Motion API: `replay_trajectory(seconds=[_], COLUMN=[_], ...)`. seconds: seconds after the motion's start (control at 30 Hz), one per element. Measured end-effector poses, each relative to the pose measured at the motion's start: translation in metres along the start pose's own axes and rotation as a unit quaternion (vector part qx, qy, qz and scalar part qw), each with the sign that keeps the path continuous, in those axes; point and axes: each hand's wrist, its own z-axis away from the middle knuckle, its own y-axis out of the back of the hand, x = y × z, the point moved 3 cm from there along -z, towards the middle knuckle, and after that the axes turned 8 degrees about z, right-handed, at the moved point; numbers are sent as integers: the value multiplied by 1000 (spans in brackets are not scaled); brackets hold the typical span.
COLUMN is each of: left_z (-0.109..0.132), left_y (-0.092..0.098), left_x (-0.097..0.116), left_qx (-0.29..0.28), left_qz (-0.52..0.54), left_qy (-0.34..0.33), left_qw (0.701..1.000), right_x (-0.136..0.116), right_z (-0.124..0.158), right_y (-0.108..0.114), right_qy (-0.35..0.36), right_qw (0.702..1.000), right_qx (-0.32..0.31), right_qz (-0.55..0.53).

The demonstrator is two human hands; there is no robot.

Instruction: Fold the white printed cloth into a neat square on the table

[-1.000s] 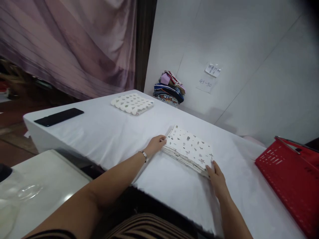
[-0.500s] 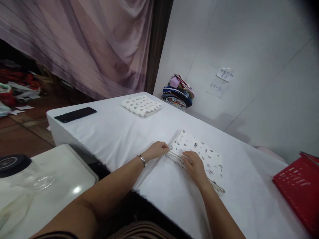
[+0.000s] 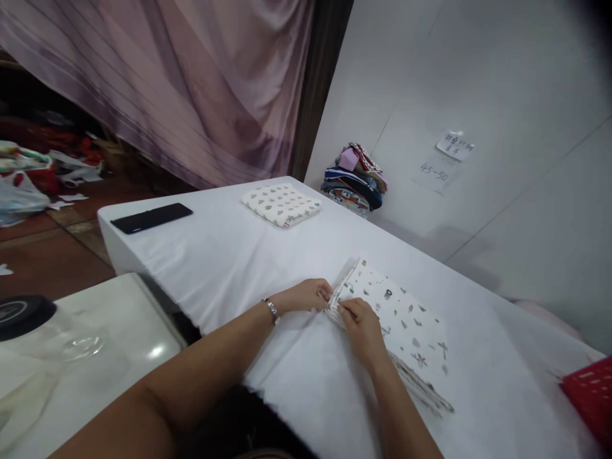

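A folded white cloth (image 3: 415, 325) with small grey and brown prints lies on the white-covered table (image 3: 229, 268), its layered edge turned toward me. At its near left corner my left hand (image 3: 313, 295), with a bracelet at the wrist, is closed in a pinch on the layers. Just right of it, my right hand (image 3: 362, 328) pinches the same corner between thumb and fingers, the palm over the near edge. The two hands almost touch. Part of the cloth's front edge is hidden under my right hand.
Farther back on the table lie another folded printed cloth (image 3: 282, 205) and a black phone-like slab (image 3: 152, 218). A red basket (image 3: 590, 395) stands at the right. Stacked fabrics (image 3: 354, 182) rise by the wall. At left is a white stool-like surface (image 3: 129, 306).
My right hand has slid left along the cloth's edge to the corner beside my left hand. The corner is now pinched up by both. The view has shifted slightly.
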Motion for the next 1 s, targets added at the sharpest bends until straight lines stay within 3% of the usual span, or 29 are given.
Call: replay_trajectory(seconds=[0.43, 1.0], left_z=[2, 1], left_y=[0, -3], left_x=[6, 2], left_qx=[20, 28], left_qz=[-45, -9], left_qy=[-40, -26], left_qw=[998, 999], right_x=[4, -8], right_z=[3, 5], right_y=[1, -3], right_qy=[-49, -3], right_qw=[992, 997], right_qx=[56, 64], right_qz=[-97, -32])
